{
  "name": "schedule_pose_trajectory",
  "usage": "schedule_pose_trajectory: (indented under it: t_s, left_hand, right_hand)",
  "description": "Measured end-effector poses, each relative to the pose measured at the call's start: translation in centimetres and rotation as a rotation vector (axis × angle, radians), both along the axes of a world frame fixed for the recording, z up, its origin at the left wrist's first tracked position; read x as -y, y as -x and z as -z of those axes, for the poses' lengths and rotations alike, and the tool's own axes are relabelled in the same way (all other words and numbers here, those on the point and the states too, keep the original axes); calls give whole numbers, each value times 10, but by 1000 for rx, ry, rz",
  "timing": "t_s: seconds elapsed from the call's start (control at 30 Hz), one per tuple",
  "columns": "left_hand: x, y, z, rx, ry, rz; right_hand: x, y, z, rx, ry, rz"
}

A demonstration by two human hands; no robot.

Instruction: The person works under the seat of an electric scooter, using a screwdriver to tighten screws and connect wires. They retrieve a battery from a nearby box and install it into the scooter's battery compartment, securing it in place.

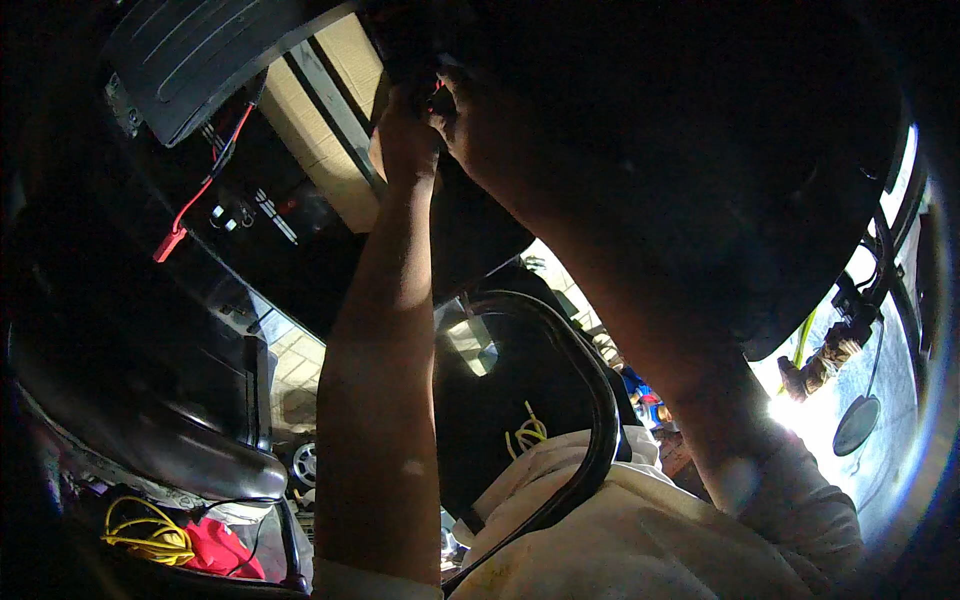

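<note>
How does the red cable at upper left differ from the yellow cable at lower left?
The red cable hangs almost straight, whereas the yellow cable lies looped. The red cable ends in a red connector; the yellow cable shows none. Neither is being held.

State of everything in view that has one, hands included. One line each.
Left hand: raised, fingers in shadow, grip unclear
Right hand: raised beside the left, grip unclear
Small red piece: between the hands, mostly hidden
Red connector: dangling, end unattached
Yellow cable at lower left: loosely coiled
Thick black tube: bent in an arch
</note>
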State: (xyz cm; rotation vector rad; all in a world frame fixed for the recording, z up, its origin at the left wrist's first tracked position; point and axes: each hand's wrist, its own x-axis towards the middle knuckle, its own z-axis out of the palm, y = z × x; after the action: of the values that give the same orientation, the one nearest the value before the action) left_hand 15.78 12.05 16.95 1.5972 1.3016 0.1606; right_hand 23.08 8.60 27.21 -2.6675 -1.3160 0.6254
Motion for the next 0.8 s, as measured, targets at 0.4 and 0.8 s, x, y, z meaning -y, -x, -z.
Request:
schedule_pose_trajectory:
  t_s: [0.4, 0.8]
  left_hand:
    - [5, 2, 14, 28, -126, 28]
    - [4, 1, 7, -68, -117, 98]
  right_hand:
    - [-4, -4, 5, 158, -101, -178]
    - [-17, -18, -5, -25, 176, -210]
